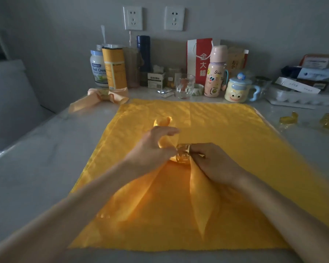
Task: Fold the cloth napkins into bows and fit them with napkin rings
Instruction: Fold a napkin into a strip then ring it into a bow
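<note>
Right hand (215, 162) holding ring (182, 155), napkin (165, 186) inside

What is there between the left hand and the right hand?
The gold napkin ring, fitted around the folded napkin; the head view shows it.

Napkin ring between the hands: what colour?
The metal napkin ring is gold with a cut-out pattern; head view.

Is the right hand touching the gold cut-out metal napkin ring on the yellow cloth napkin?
Touching. The head view shows the right hand with curled fingertips against the right edge of the gold cut-out metal napkin ring, with no gap between them.
</note>
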